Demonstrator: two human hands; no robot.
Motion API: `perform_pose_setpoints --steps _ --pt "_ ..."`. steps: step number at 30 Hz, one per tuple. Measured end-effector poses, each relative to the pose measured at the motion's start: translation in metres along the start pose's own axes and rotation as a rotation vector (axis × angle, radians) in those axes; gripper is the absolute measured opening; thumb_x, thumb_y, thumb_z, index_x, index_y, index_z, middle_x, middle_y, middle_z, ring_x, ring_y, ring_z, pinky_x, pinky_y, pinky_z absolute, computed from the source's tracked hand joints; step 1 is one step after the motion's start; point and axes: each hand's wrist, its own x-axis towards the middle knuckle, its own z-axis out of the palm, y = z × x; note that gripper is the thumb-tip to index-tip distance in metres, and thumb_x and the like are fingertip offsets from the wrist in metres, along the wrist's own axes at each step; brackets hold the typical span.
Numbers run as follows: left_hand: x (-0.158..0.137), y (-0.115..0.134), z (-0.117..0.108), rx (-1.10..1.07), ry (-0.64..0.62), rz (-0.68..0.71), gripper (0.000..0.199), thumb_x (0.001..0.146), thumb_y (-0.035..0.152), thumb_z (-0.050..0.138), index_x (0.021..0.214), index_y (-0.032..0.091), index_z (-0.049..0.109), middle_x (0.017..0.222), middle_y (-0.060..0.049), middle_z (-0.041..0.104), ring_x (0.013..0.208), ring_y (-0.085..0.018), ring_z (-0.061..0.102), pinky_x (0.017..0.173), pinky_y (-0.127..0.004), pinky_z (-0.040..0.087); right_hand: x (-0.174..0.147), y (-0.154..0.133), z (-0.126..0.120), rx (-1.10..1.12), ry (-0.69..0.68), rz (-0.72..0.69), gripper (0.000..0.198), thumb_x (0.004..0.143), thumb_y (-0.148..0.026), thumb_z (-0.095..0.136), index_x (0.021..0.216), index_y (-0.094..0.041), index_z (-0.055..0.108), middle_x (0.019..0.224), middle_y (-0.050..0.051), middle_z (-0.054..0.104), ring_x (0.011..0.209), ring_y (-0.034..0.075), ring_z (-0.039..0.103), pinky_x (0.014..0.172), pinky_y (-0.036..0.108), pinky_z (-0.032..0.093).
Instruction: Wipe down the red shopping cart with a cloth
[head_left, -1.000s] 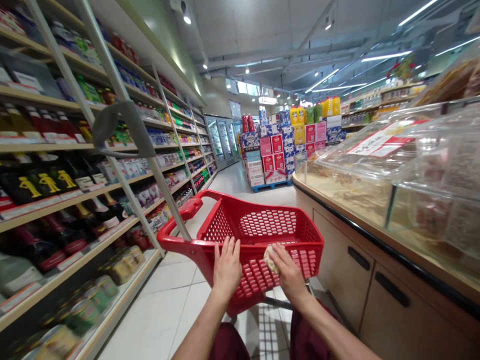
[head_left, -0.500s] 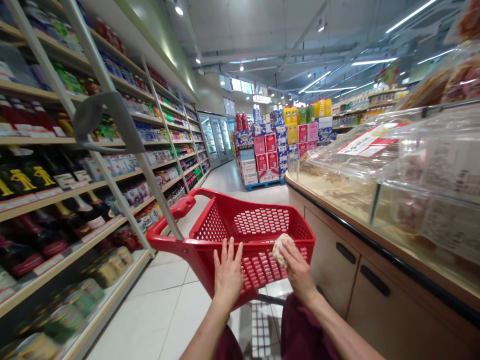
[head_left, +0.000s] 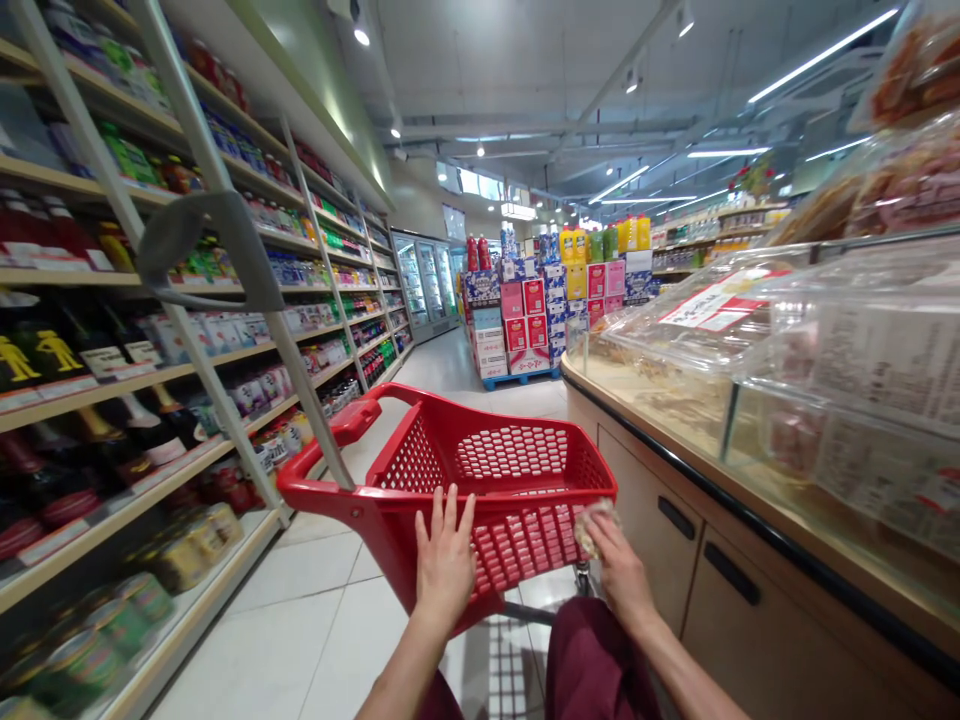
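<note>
A red plastic shopping cart (head_left: 390, 505) with perforated walls stands in front of me, side on, its basket showing nothing inside. My left hand (head_left: 446, 555) lies with fingers spread against the near side wall, just under the rim. In my right hand (head_left: 619, 570) is a crumpled, pale, patterned cloth (head_left: 592, 530), pressed to the near wall by the cart's right corner. The fingers cover part of the cloth. At the cart's left end rises a metal pole with a grey handle loop (head_left: 206, 250).
Shelves of bottles and cans (head_left: 150, 440) line the left side. On the right is a wooden counter (head_left: 667, 460) with clear packaged food on top. Stacked boxes (head_left: 525, 320) stand on a blue pallet ahead, with glass-door coolers (head_left: 424, 280) behind.
My right hand has moved the cloth right and down, from the rim to the wall near the corner. My left hand stays spread on the cart. The view has shifted slightly.
</note>
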Motion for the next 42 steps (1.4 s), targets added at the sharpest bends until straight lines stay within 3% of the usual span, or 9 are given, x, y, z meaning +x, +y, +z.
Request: perform_pose_setpoints --steps 3,9,15,18,21,26,32,38,42 --pt "0.0 0.0 0.0 0.001 0.0 0.004 0.063 0.069 0.014 0.046 0.129 0.024 0.033 0.141 -0.009 0.025 0.13 -0.027 0.015 0.101 -0.052 0.019 -0.013 0.003 -0.002 -0.019 0.007 0.047 0.038 0.077 -0.011 0.035 0.1 -0.022 0.064 0.108 0.004 0.061 0.103 0.017 0.055 0.089 0.035 0.046" --pt "0.001 0.002 -0.001 -0.005 -0.013 -0.006 0.062 0.069 0.014 0.046 0.129 0.022 0.033 0.141 -0.01 0.023 0.13 -0.028 0.014 0.101 -0.052 0.019 0.022 0.01 -0.016 -0.037 0.132 0.081 0.04 0.079 -0.016 0.034 0.111 -0.016 0.057 0.122 0.009 0.051 0.116 0.021 0.044 0.097 0.04 0.037" --pt "0.0 0.002 0.0 0.001 -0.022 -0.005 0.063 0.07 0.016 0.047 0.13 0.024 0.031 0.142 -0.009 0.022 0.13 -0.028 0.014 0.1 -0.053 0.021 -0.02 0.021 -0.006 -0.092 0.0 0.188 0.04 0.075 -0.013 0.033 0.1 -0.02 0.063 0.107 0.005 0.062 0.094 0.018 0.06 0.08 0.031 0.051" --pt "0.001 0.003 -0.001 0.005 -0.033 -0.005 0.065 0.069 0.016 0.048 0.131 0.023 0.03 0.142 -0.01 0.021 0.13 -0.029 0.012 0.1 -0.053 0.021 0.006 -0.004 -0.01 0.001 0.097 0.119 0.041 0.078 -0.014 0.034 0.113 -0.019 0.055 0.122 0.006 0.051 0.11 0.018 0.05 0.093 0.034 0.042" --pt "0.001 0.005 -0.002 0.013 -0.04 -0.022 0.065 0.067 0.013 0.047 0.13 0.021 0.031 0.142 -0.011 0.021 0.13 -0.029 0.011 0.1 -0.054 0.021 0.027 -0.024 -0.007 0.048 0.054 0.01 0.041 0.078 -0.014 0.039 0.116 -0.018 0.053 0.127 0.006 0.047 0.116 0.02 0.044 0.097 0.036 0.038" --pt "0.0 0.003 0.0 0.02 -0.046 -0.017 0.066 0.068 0.014 0.046 0.131 0.023 0.029 0.142 -0.009 0.021 0.131 -0.027 0.012 0.101 -0.052 0.021 -0.005 -0.033 0.009 0.025 -0.059 -0.079 0.045 0.072 -0.004 0.034 0.102 -0.021 0.063 0.108 0.006 0.061 0.099 0.017 0.058 0.081 0.029 0.051" --pt "-0.002 0.0 0.003 0.04 -0.033 -0.009 0.064 0.07 0.018 0.048 0.131 0.024 0.029 0.142 -0.007 0.021 0.131 -0.027 0.011 0.101 -0.051 0.02 0.016 -0.055 0.017 0.13 -0.021 -0.13 0.048 0.077 -0.004 0.035 0.12 -0.02 0.05 0.129 0.006 0.045 0.119 0.019 0.039 0.099 0.038 0.035" --pt "-0.005 -0.002 0.001 0.033 0.004 0.017 0.061 0.07 0.018 0.045 0.13 0.021 0.032 0.14 -0.007 0.027 0.131 -0.025 0.014 0.102 -0.049 0.021 -0.007 -0.059 0.033 0.13 -0.152 -0.197 0.056 0.071 0.002 0.033 0.114 -0.026 0.055 0.116 0.003 0.057 0.108 0.016 0.051 0.09 0.03 0.045" --pt "-0.009 -0.005 0.0 0.025 0.018 0.042 0.059 0.072 0.014 0.04 0.13 0.019 0.031 0.14 -0.007 0.026 0.131 -0.023 0.014 0.103 -0.049 0.02 0.006 -0.077 0.033 0.169 -0.092 -0.245 0.052 0.076 0.0 0.034 0.12 -0.022 0.05 0.125 0.006 0.049 0.117 0.017 0.041 0.097 0.035 0.038"
